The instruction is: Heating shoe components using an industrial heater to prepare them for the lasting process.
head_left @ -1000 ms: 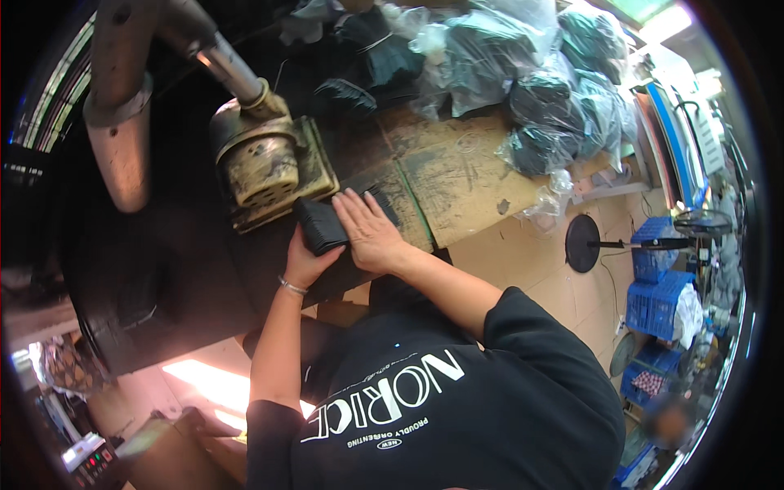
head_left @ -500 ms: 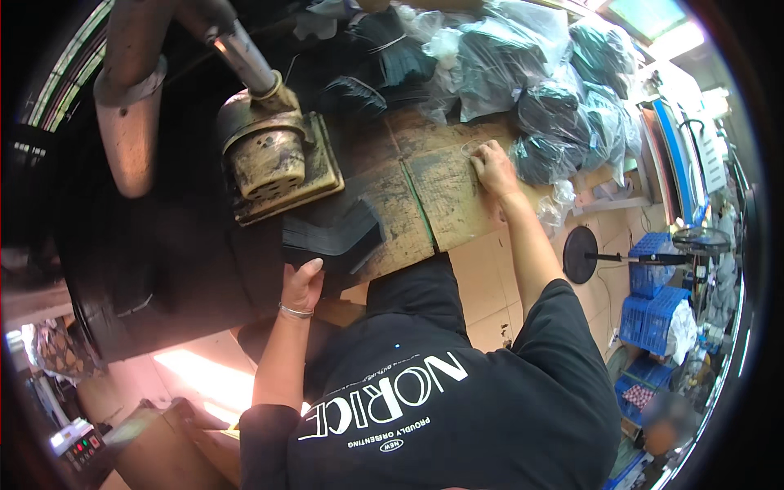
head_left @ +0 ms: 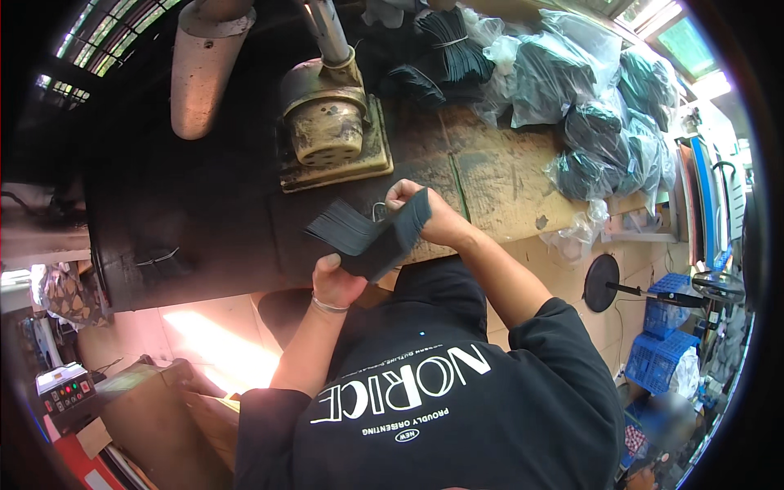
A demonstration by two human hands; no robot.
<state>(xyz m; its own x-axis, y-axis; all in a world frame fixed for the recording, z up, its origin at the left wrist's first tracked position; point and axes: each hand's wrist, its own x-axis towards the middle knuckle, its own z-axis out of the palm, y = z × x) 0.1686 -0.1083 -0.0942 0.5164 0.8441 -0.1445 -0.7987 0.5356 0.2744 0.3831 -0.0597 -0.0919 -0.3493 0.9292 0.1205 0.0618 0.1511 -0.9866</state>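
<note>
A stack of thin black cut pieces (head_left: 384,245), bent in a V shape, is lifted at the table's near edge. My left hand (head_left: 336,282) is closed on its near side, the thumb lying over the pieces. At the stack's far right side, my right hand (head_left: 425,214) pinches a thin pale loop that looks like a rubber band (head_left: 378,211). Part of the right fingers is hidden behind the raised end of the stack. The left fingers under the stack are out of sight.
A stained cream machine head (head_left: 331,135) on a square plate stands beyond my hands, with a metal pipe (head_left: 204,73) at its left. Tied black bundles (head_left: 453,49) and clear bags of dark pieces (head_left: 563,82) lie farther right. Worn cardboard (head_left: 506,175) covers the table.
My right hand has come left from the cardboard near the bags, bringing the thin loop to the stack. My left hand has raised the stack off the table. The whole view has shifted.
</note>
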